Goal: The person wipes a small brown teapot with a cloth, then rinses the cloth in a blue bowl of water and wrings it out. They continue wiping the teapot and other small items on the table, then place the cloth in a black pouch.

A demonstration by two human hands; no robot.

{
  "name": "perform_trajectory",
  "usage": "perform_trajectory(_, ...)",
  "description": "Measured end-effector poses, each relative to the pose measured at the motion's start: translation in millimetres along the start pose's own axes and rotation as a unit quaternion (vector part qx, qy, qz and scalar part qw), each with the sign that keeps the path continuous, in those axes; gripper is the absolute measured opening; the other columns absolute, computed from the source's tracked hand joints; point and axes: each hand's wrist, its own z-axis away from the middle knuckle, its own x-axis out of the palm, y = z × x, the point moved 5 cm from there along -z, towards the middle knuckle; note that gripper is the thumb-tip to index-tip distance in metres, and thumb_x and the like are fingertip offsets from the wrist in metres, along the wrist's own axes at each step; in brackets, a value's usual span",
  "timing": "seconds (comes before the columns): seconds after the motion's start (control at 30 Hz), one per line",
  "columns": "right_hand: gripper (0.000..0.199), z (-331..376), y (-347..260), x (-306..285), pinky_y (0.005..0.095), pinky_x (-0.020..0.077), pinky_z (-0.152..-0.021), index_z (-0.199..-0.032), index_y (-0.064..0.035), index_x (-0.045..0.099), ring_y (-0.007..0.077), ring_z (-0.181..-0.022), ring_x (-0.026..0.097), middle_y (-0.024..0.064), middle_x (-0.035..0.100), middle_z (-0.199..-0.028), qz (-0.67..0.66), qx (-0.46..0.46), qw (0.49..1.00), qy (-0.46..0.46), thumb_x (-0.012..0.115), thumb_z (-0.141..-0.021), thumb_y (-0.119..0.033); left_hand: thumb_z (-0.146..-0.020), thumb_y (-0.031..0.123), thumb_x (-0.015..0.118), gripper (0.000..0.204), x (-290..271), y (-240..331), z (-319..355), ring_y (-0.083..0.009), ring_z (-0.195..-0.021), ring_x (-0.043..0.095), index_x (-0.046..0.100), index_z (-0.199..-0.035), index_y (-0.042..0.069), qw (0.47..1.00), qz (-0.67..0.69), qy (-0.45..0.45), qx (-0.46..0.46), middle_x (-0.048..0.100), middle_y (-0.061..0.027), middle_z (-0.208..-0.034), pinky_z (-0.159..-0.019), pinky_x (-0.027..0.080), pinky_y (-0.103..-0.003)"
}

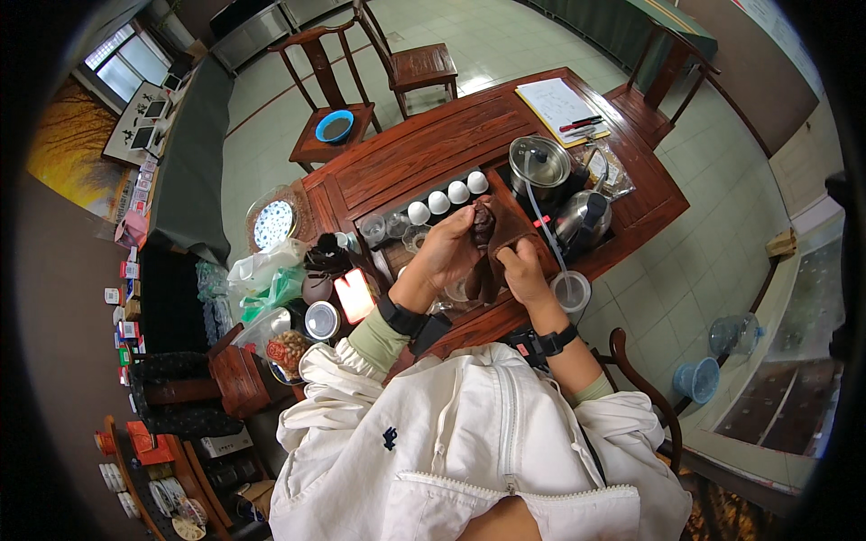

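Clearly everything hinges on the small gap between the two hands, out over the near edge of the wooden table (397, 158). A knobbly dark-brown piece (483, 225) sits there, its long axis running roughly near to far; whether it stands upright or tips away, I can't tell from where I am. The left hand (449, 245) is the nearer one, right against the piece's left side, thumb and fingers closed around it. Just beside, on the right and a little nearer the body, the right hand (526, 270) pinches a brown cloth (514, 225), which spreads to the piece's right and hangs down between the hands. So the cloth lies between the piece and the right hand, and a short leftward reach would, I judge, bring them together. Beyond the left hand stands a row of white cups (438, 202); the steel kettle (582, 218) is off to the right.
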Motion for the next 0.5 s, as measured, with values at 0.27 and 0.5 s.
perform_trajectory(0.27,0.022,-5.2,18.4,-12.4,0.028,0.0321,-0.051,-0.067,-0.0032,0.043,0.0064,-0.056,0.036,-0.0041,0.042,-0.064,-0.016,0.011,0.998,0.055,0.044,-0.089,-0.007,-0.099,0.029,0.044,0.044,1.1,0.7,4.2,-0.0209,-0.115,0.051,0.042,-0.133,0.002,0.998,-0.058,0.024,0.006,0.052,-0.0083,-0.128,-0.102,0.038,-0.036)
perform_trajectory(0.5,0.024,4.0,-1.3,0.1,0.0287,0.0421,-0.087,-0.107,0.0019,0.058,0.014,-0.096,0.052,0.006,0.058,-0.104,0.085,-0.044,0.995,-0.017,0.048,-0.092,-0.013,-0.098,0.027,0.047,0.046,-0.4,-4.4,3.9,-0.0215,-0.118,0.049,0.039,-0.137,0.003,0.999,-0.034,0.015,-0.02,0.051,-0.0078,-0.13,-0.104,0.037,-0.037)
